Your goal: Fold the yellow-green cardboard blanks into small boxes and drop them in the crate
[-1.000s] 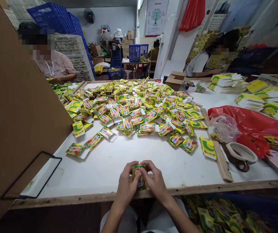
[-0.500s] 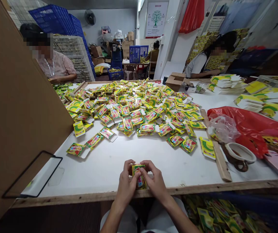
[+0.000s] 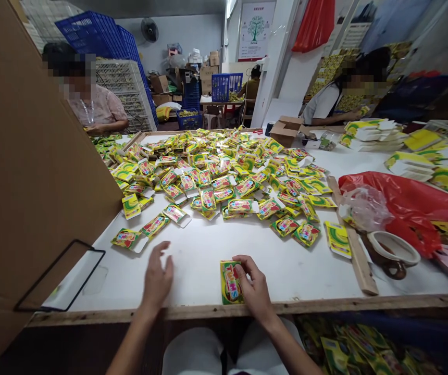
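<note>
Near the front edge of the white table (image 3: pixel 196 245), my right hand (image 3: pixel 256 289) grips a small yellow and green printed box (image 3: pixel 231 283) by its right side, thumb on the front face. The box stands upright with its colourful lettering toward me. My left hand (image 3: pixel 158 276) is off to the left over the table, fingers apart and holding nothing. Just beyond it lies a single printed box (image 3: pixel 125 238) with a white flap open. A big pile of the same boxes (image 3: pixel 216 177) spreads over the middle of the table, several with flaps open.
A large cardboard carton (image 3: pixel 52 182) stands at the left beside a black wire frame (image 3: pixel 63 271). To the right are a wooden strip (image 3: pixel 359 260), a brown and white cup (image 3: pixel 394 247) and a red plastic bag (image 3: pixel 384 203). Co-workers (image 3: pixel 99 109) sit across the table.
My left hand has let go of the small box and moved left, its fingers spreading. My right hand keeps the box, which now shows more of its front.
</note>
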A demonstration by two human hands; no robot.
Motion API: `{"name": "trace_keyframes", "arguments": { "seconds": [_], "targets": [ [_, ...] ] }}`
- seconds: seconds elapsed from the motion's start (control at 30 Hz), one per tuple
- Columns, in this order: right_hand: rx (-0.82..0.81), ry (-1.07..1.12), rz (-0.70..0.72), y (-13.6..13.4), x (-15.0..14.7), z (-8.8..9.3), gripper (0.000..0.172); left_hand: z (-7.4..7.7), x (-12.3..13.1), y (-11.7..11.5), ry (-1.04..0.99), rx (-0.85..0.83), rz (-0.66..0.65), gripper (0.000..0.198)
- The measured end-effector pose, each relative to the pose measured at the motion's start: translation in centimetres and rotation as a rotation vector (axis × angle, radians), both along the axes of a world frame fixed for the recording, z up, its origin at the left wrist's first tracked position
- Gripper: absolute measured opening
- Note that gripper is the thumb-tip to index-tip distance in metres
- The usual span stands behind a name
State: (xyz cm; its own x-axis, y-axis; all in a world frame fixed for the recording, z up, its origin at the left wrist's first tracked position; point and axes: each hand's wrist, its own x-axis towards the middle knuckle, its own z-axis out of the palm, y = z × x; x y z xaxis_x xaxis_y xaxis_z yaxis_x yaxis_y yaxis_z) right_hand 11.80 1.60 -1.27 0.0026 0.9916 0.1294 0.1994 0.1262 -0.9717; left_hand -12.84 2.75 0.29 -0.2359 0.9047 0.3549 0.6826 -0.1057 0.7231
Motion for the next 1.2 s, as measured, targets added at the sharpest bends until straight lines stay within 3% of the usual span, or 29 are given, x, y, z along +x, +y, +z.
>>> {"name": "trace_keyframes", "arguments": {
  "seconds": [0.07, 0.17, 0.27, 0.4, 0.53, 0.63, 0.77, 0.8, 0.87, 0.9, 0.97, 1.1, 1.2],
  "targets": [
    [0.005, 0.009, -0.003, 0.0, 0.0, -0.1, 0.023, 0.2, -4.4, 1.0, 0.264, -0.022, 0.096, 0.046],
    [0.004, 0.012, 0.001, 0.1, 0.1, -0.1, 0.023, 0.2, -10.0, 2.1, 0.578, -0.125, 0.083, 0.064],
    [0.009, 0.018, -0.008, 0.0, 0.2, -0.1, 0.025, -0.3, -13.6, 2.9, 0.723, -0.262, 0.016, 0.071],
    [0.008, 0.033, -0.02, -0.2, -0.1, -0.1, 0.028, -0.6, -15.0, 3.9, 0.766, -0.34, -0.04, 0.07],
    [0.014, 0.052, -0.047, -0.5, 1.0, 0.8, 0.03, 0.4, -14.4, 4.8, 0.837, -0.381, -0.022, 0.062],
    [-0.024, -0.088, -0.039, -1.5, 6.6, 2.4, 0.03, 1.4, -13.8, 5.0, 0.866, -0.451, -0.035, 0.054],
    [-0.237, -0.515, 0.204, -4.6, 19.8, 3.6, 0.023, 2.3, -12.1, 3.7, 0.705, -0.475, -0.043, 0.042],
    [-0.268, -0.603, 0.189, -5.5, 22.6, 3.7, 0.022, 2.4, -11.2, 3.2, 0.595, -0.436, -0.038, 0.043],
    [-0.2, -0.708, 0.011, -6.7, 25.4, 3.9, 0.025, 2.5, -8.6, 1.9, 0.264, -0.33, -0.022, 0.049],
    [-0.152, -0.716, -0.062, -6.9, 25.1, 4.1, 0.029, 2.5, -6.8, 1.3, 0.1, -0.271, 0.007, 0.052],
    [-0.073, -0.645, -0.113, -6.3, 21.3, 4.5, 0.033, 2.2, -2.6, 0.3, -0.19, -0.215, -0.025, 0.056],
    [0.008, -0.312, 0.076, -2.5, 8.1, 4.8, 0.026, 0.9, 5.8, -1.2, -0.608, -0.23, -0.224, 0.037],
    [0.018, -0.09, 0.188, -0.2, 1.8, 4.0, 0.027, -0.2, 9.3, -2.1, -0.687, -0.251, -0.3, 0.039]
  ]
}}
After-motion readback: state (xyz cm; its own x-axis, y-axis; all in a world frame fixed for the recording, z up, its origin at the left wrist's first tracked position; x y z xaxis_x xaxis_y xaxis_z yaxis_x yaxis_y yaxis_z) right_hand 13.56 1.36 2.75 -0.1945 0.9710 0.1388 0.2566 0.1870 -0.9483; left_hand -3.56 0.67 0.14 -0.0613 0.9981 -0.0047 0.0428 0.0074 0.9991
